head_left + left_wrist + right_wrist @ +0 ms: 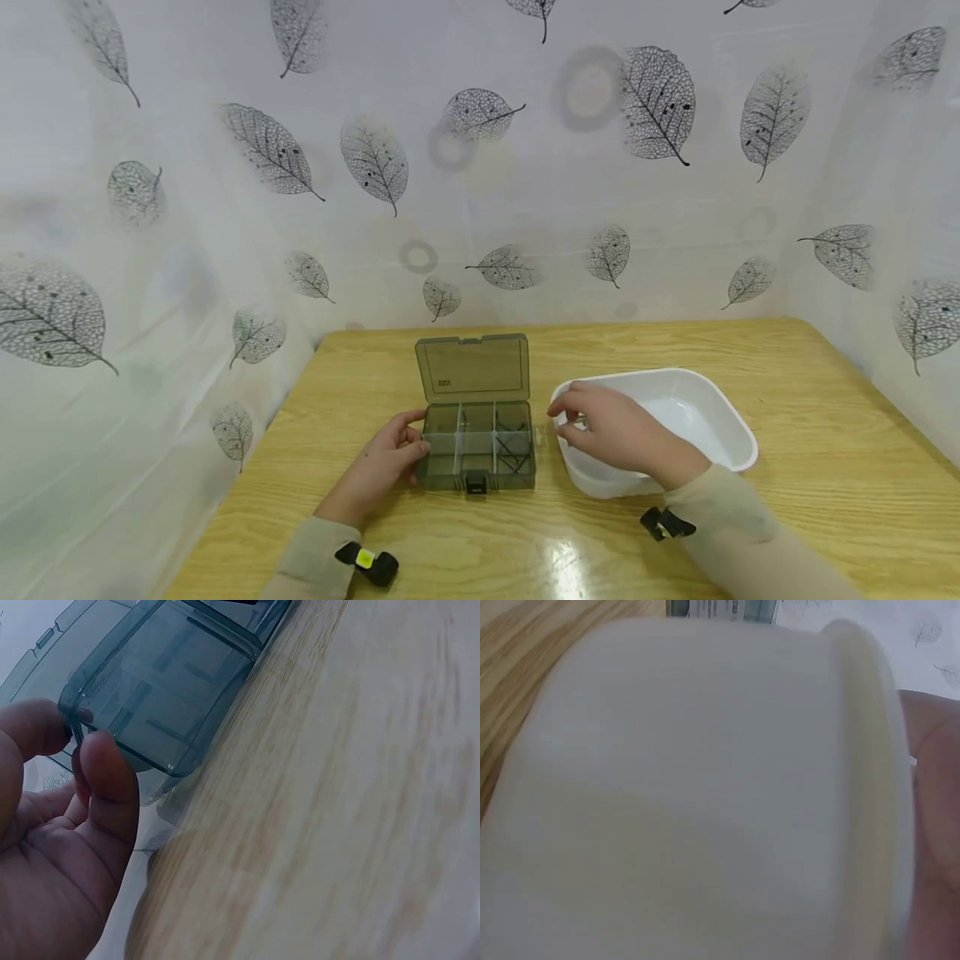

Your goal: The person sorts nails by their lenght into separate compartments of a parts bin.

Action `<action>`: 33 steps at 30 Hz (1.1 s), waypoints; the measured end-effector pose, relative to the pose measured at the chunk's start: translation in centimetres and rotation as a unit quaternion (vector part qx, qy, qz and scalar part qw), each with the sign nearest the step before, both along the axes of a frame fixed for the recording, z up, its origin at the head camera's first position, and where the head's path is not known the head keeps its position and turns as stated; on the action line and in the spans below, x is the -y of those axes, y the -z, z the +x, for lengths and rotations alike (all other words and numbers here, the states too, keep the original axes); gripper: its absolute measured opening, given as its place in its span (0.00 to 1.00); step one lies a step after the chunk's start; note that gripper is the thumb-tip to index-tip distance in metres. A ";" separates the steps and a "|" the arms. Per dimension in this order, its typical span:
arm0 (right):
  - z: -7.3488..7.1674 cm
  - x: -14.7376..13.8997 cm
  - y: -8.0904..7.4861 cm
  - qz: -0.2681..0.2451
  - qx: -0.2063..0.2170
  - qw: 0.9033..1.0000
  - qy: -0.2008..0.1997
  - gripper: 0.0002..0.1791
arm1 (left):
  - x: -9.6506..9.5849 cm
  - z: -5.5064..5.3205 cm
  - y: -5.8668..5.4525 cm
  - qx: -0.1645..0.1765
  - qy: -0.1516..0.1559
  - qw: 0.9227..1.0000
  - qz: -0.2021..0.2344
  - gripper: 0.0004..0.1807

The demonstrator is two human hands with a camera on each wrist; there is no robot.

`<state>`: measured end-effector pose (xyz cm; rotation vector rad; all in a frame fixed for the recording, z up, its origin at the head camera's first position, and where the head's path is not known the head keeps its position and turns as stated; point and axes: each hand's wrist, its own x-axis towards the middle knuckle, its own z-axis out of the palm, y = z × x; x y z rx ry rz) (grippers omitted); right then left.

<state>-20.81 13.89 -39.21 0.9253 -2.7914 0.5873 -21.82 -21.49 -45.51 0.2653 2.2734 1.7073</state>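
A smoky see-through compartment box (pixel 477 442) stands on the table with its lid (pixel 474 367) raised at the back. My left hand (pixel 386 458) grips the box's left wall, and in the left wrist view the thumb (pixel 109 776) lies against the outside of that wall. Several thin dark pin-like pieces (pixel 513 454) lie in the right-hand compartments. My right hand (pixel 611 425) is over the left rim of a white plastic tub (pixel 738 433), fingers bent toward the thumb. A small glint shows between those fingers; I cannot tell whether they hold something.
Both stand on a wood-grain table (pixel 480 558), the tub to the right of the box. A pale curtain (pixel 525 200) printed with dark leaves hangs behind and at the sides. In the right wrist view the tub's outer wall (pixel 690 787) hides most of the hand.
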 end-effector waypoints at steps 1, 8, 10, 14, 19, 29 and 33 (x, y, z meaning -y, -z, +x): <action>0.0 -0.2 0.0 -0.001 -0.001 1.000 0.001 0.11 | 0.1 0.0 0.2 -0.001 -0.001 1.000 -0.001 0.30; -0.1 -1.7 0.2 -0.001 0.008 1.000 0.010 0.14 | 0.1 0.0 0.3 -0.007 0.002 1.000 -0.008 0.30; -0.2 -2.3 0.4 0.006 0.016 1.000 0.020 0.14 | 0.1 0.1 0.2 -0.006 0.002 1.000 -0.008 0.30; -0.5 -3.7 1.1 0.016 0.036 0.999 0.034 0.16 | 0.0 0.1 0.1 -0.004 0.003 1.000 -0.012 0.30; -0.9 -5.6 2.0 0.030 0.051 0.997 0.055 0.18 | 0.0 0.0 0.2 -0.008 0.004 1.000 -0.013 0.30; -1.6 -7.6 3.5 0.046 0.100 0.991 0.079 0.22 | 0.1 0.0 0.2 -0.008 0.002 1.000 -0.015 0.30; -1.6 -7.6 4.1 0.059 0.105 0.990 0.079 0.26 | 0.0 0.1 0.2 -0.008 0.000 1.000 -0.018 0.30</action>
